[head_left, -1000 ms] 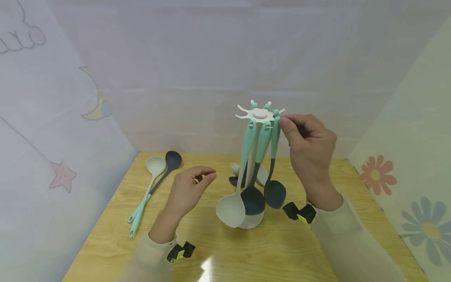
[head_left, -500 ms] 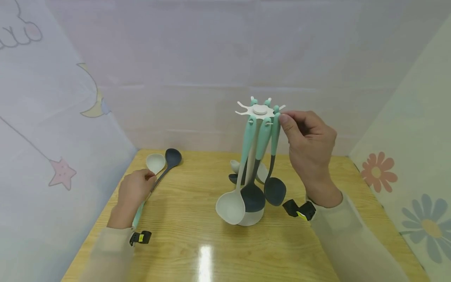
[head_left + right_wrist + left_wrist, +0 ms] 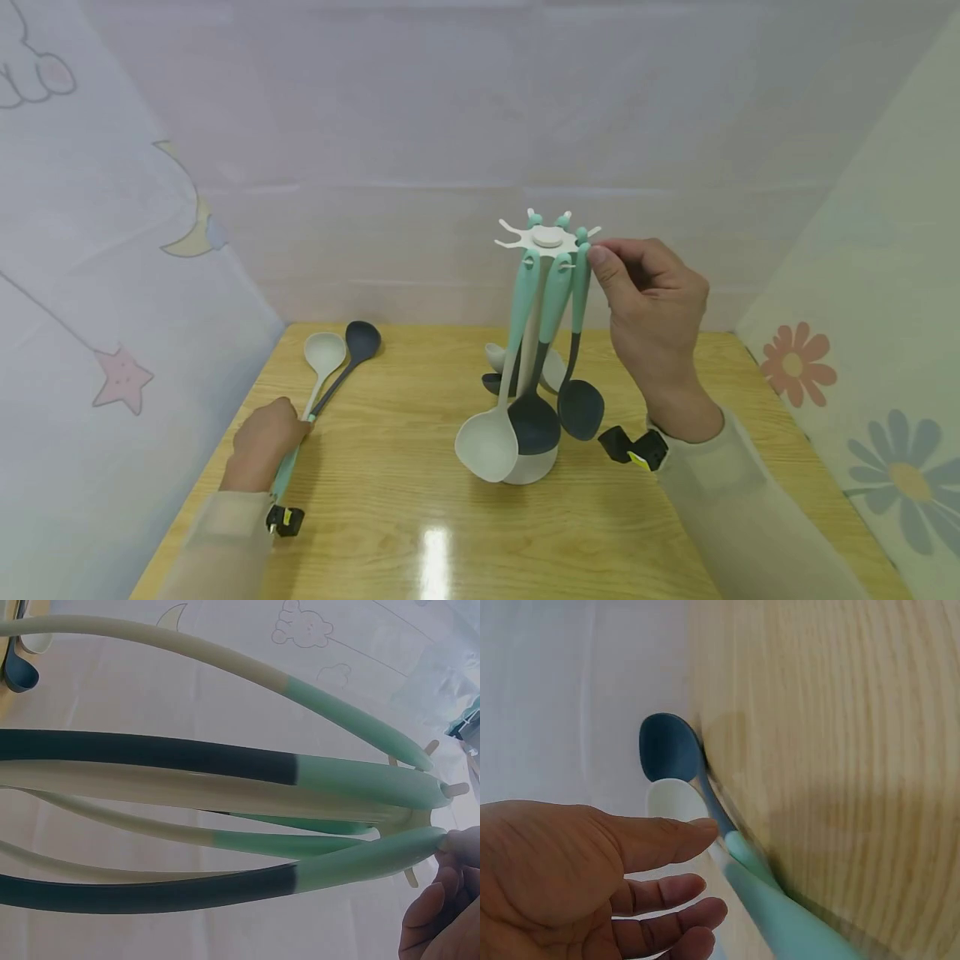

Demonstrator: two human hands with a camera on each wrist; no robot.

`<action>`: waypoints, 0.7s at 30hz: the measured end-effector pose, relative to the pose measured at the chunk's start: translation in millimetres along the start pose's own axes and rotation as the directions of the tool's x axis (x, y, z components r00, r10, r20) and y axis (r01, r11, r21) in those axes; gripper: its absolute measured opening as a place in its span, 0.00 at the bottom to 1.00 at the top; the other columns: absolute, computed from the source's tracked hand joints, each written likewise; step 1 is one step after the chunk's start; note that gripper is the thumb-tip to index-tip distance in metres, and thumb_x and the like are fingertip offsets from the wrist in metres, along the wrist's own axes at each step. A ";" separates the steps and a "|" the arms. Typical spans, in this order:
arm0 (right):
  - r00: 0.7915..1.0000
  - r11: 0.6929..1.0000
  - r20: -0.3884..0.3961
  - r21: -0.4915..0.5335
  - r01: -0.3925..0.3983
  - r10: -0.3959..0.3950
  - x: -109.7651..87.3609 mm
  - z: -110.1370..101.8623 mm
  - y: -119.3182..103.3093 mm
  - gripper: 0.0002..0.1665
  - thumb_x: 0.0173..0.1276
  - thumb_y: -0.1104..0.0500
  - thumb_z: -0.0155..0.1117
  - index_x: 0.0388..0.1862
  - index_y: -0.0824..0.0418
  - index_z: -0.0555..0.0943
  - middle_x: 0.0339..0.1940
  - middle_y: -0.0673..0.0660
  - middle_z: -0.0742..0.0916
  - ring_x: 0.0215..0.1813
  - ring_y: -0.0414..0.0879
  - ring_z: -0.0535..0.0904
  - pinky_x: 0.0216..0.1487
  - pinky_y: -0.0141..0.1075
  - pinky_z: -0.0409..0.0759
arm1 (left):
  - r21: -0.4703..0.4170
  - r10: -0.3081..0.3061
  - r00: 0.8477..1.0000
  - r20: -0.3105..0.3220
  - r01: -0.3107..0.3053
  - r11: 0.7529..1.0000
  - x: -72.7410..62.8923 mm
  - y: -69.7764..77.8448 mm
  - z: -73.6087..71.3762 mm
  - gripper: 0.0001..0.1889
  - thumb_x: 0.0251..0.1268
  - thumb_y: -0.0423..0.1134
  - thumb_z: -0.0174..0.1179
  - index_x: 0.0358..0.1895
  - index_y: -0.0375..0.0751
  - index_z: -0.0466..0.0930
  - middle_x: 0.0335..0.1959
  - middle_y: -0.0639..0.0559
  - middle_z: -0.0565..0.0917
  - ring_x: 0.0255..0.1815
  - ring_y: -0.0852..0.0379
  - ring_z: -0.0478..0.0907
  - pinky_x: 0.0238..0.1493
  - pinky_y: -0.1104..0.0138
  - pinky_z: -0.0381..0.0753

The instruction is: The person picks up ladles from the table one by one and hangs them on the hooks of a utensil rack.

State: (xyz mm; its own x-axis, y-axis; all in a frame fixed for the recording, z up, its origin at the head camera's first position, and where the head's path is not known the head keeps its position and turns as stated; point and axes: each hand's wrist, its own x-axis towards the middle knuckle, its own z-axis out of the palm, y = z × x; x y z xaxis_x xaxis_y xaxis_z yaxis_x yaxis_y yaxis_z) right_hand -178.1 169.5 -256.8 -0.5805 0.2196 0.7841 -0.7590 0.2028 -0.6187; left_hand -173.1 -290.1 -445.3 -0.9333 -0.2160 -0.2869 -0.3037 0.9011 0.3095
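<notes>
In the head view my right hand (image 3: pixel 660 308) pinches the top of the mint handle of a dark spoon (image 3: pixel 581 410), which hangs on a white utensil rack (image 3: pixel 529 468). A white ladle (image 3: pixel 487 447) and a dark ladle (image 3: pixel 535 427) hang at the rack's front. On the left of the table, my left hand (image 3: pixel 264 437) is at the mint handles of a white spoon (image 3: pixel 325 353) and a dark blue spoon (image 3: pixel 363 341). These two lie crossed. The left wrist view has its thumb stretched over the white spoon's neck, with the other fingers loosely bent and apart from it.
Behind the rack's post hang more utensils, among them a white one (image 3: pixel 553 371), partly hidden. The wooden table (image 3: pixel 420 400) meets a pale cloth wall (image 3: pixel 420 167) at the back. Printed cloth walls stand at both sides.
My left hand has moved left from near the rack to the crossed spoons, then down along their handles. My right hand keeps its pinch on the hanging spoon's handle.
</notes>
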 end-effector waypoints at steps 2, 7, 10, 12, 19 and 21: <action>1.000 1.000 0.002 -0.004 0.003 -0.003 0.0 0.0 -0.2 0.05 0.70 0.71 0.72 0.40 0.75 0.89 0.32 0.42 0.90 0.28 0.40 0.79 0.34 0.26 0.77 | -0.003 -0.002 1.000 0.011 0.002 1.000 1.1 -2.8 2.5 0.17 0.73 0.43 0.63 0.42 0.28 0.76 0.29 0.42 0.81 0.27 0.47 0.77 0.25 0.59 0.76; 1.000 1.000 0.002 -0.004 0.009 -0.009 0.2 0.1 -0.6 0.05 0.70 0.71 0.72 0.40 0.75 0.88 0.32 0.41 0.90 0.28 0.39 0.79 0.34 0.26 0.77 | -0.007 0.003 1.000 0.015 -0.003 1.000 2.5 -6.6 6.0 0.10 0.68 0.37 0.60 0.39 0.31 0.76 0.27 0.42 0.80 0.26 0.46 0.76 0.24 0.58 0.75; 1.000 1.000 0.002 -0.003 0.011 -0.011 0.4 0.2 -0.9 0.05 0.70 0.71 0.72 0.39 0.76 0.88 0.32 0.41 0.90 0.28 0.39 0.79 0.33 0.26 0.76 | -0.003 0.006 1.000 0.010 -0.006 1.000 3.0 -7.2 7.3 0.07 0.66 0.33 0.56 0.39 0.31 0.76 0.27 0.41 0.79 0.26 0.46 0.74 0.25 0.58 0.74; 1.000 1.000 0.001 -0.005 0.012 -0.011 0.5 0.1 -1.0 0.05 0.70 0.71 0.72 0.39 0.75 0.88 0.32 0.41 0.90 0.27 0.39 0.78 0.33 0.26 0.76 | 0.004 0.007 1.000 0.010 -0.007 1.000 3.5 -7.3 7.9 0.06 0.67 0.32 0.54 0.39 0.31 0.76 0.27 0.40 0.78 0.26 0.46 0.73 0.25 0.58 0.73; 1.000 1.000 0.000 -0.006 0.017 -0.017 0.3 -0.1 -0.4 0.04 0.70 0.71 0.72 0.39 0.75 0.88 0.32 0.41 0.90 0.28 0.37 0.80 0.34 0.26 0.78 | 0.004 0.001 1.000 0.020 -0.001 1.000 3.5 -6.2 8.8 0.05 0.66 0.30 0.52 0.33 0.33 0.75 0.24 0.42 0.77 0.24 0.48 0.71 0.23 0.60 0.71; 1.000 1.000 0.000 -0.006 0.019 -0.019 0.1 -0.2 -0.2 0.04 0.70 0.71 0.72 0.39 0.75 0.88 0.32 0.41 0.90 0.28 0.37 0.80 0.34 0.26 0.78 | -0.002 -0.004 1.000 0.026 0.004 1.000 3.0 -4.9 8.3 0.05 0.66 0.31 0.52 0.35 0.31 0.74 0.25 0.41 0.77 0.24 0.47 0.72 0.23 0.60 0.72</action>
State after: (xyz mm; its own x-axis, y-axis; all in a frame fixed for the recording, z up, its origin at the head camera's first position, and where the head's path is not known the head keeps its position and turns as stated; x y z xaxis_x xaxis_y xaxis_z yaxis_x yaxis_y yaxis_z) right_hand -177.9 169.7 -256.6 -0.5659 0.2154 0.7959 -0.7683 0.2127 -0.6038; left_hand -172.9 -292.1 -455.2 -0.9270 -0.2095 -0.3111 -0.3074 0.8995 0.3103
